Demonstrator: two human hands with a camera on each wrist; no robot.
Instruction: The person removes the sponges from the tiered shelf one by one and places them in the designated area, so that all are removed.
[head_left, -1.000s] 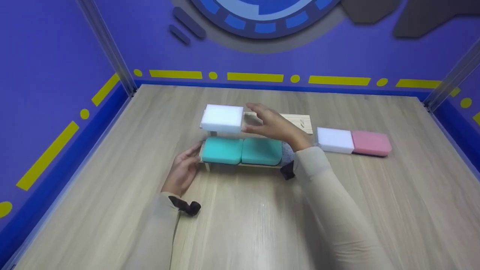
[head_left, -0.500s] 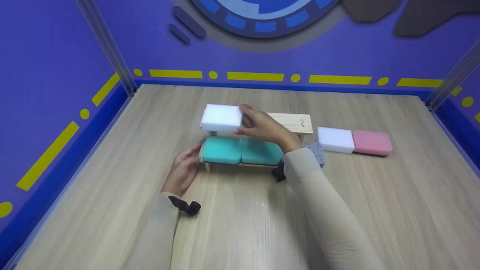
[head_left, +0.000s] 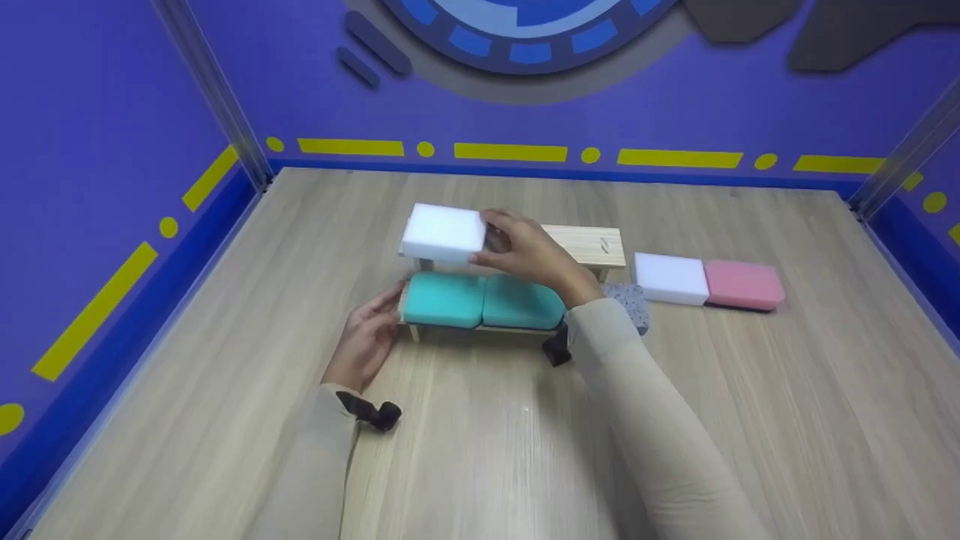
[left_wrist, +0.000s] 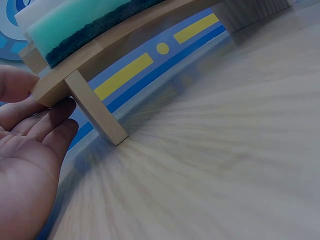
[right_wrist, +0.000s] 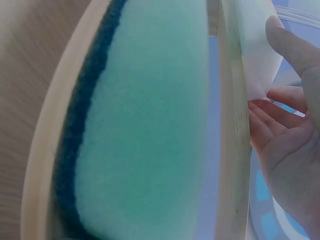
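A two-level wooden rack (head_left: pixel 585 244) stands on the table. My right hand (head_left: pixel 534 255) pinches the right edge of a white sponge block (head_left: pixel 444 231) at the left end of its upper shelf. In the right wrist view, the thumb (right_wrist: pixel 290 45) lies against one face of the block, with fingertips at its corner. Below, two teal sponges (head_left: pixel 446 300) with dark scouring undersides lie side by side on the lower shelf. My left hand (head_left: pixel 364 341) grips that shelf's left end; the left wrist view has fingers (left_wrist: pixel 57 117) under the board (left_wrist: pixel 55 85) and the thumb at its edge.
A grey speckled block (head_left: pixel 628 304) sits right of the teal sponges, partly behind my right sleeve. Farther right, a second white block (head_left: pixel 671 279) touches a pink sponge (head_left: pixel 744 285) on the table (head_left: pixel 787 405). A blue wall (head_left: pixel 225 97) bounds the back and sides.
My right hand has moved left onto the white block's edge and taken hold of it. The block has turned slightly, its far edge shifting backward. My left hand stays in place.
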